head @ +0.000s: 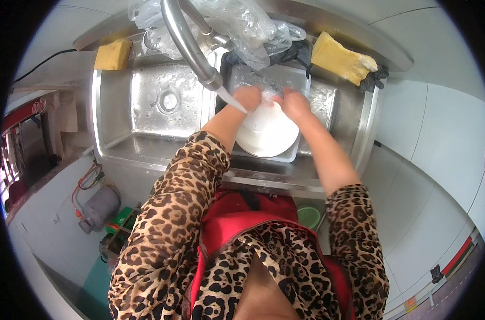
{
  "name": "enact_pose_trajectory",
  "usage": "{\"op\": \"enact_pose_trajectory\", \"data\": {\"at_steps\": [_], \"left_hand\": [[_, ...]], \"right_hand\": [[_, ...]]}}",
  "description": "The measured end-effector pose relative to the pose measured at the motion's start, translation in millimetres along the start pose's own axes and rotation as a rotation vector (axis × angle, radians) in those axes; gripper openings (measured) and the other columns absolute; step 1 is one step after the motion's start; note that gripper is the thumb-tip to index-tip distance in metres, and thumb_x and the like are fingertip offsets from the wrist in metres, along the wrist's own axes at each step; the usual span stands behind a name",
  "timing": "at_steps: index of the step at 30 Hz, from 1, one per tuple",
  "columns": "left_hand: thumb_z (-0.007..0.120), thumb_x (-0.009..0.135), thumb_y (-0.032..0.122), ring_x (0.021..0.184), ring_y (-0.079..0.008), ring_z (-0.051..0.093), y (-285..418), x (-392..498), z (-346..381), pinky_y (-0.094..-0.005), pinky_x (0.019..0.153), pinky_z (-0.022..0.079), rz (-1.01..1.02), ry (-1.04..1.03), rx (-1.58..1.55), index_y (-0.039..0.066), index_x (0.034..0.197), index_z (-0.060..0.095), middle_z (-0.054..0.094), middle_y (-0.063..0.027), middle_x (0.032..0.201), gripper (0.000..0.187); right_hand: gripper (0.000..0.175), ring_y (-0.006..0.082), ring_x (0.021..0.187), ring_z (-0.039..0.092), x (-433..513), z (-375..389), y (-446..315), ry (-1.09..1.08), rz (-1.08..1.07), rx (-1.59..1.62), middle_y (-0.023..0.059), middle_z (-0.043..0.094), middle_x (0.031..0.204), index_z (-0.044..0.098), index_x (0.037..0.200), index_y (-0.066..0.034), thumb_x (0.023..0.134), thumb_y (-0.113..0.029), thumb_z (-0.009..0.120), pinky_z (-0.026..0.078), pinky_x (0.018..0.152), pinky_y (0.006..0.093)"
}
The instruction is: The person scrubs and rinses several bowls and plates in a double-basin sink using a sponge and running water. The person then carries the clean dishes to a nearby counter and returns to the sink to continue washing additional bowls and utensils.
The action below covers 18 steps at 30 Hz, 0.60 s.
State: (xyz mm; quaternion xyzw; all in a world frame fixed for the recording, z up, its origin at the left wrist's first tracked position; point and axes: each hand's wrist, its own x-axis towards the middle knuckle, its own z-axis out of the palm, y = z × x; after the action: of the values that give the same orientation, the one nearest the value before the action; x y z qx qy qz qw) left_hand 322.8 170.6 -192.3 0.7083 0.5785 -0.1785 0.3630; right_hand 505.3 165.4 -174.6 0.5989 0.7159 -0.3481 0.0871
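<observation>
Running water [231, 100] falls from the faucet [192, 48] onto my left wrist. My left hand [248, 99] is at the far left rim of a round white vessel [268, 134], probably a bowl, in the right sink basin. Opposite it, at the far right rim, is my right hand [293, 104]. The fingers of both hands are curled and blurred. Something clear and shiny, either splashing water or thin plastic, shows between them, so their grip is unclear. Under the vessel sits a pale rectangular plastic tub [284, 156].
A yellow sponge block [112, 55] lies on the left back ledge; a torn one [340, 58] is at the right. Clear plastic bags [246, 28] crowd behind the faucet. The left basin [166, 84] is wet. Below left stands a gas cylinder [102, 206].
</observation>
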Motion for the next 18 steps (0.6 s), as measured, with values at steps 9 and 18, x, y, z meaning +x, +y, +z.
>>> {"op": "enact_pose_trajectory", "data": {"at_steps": [9, 18], "left_hand": [[0.052, 0.088, 0.013, 0.106, -0.0371, 0.057, 3, -33, 11, -0.0428, 0.090, 0.050, 0.018, 0.395, 0.041, -0.001, 0.107, 0.063, 0.056, -0.0187, 0.116, 0.026], [0.046, 0.090, 0.008, 0.096, -0.0433, 0.065, -9, -73, -7, -0.0473, 0.084, 0.054, -0.133, 0.228, -0.161, 0.000, 0.110, 0.057, 0.061, -0.0291, 0.111, 0.024]], "right_hand": [[0.050, 0.0395, 0.101, 0.064, -3, 20, 2, 0.127, -0.077, -0.070, 0.0196, 0.065, 0.116, 0.058, 0.119, -0.0036, 0.095, -0.047, 0.053, 0.051, 0.087, 0.0484], [0.083, 0.0367, 0.134, 0.042, -8, 43, -9, 0.179, -0.231, -0.131, 0.0196, 0.043, 0.146, 0.027, 0.151, -0.0087, 0.088, -0.048, 0.064, 0.035, 0.109, 0.0483]]}}
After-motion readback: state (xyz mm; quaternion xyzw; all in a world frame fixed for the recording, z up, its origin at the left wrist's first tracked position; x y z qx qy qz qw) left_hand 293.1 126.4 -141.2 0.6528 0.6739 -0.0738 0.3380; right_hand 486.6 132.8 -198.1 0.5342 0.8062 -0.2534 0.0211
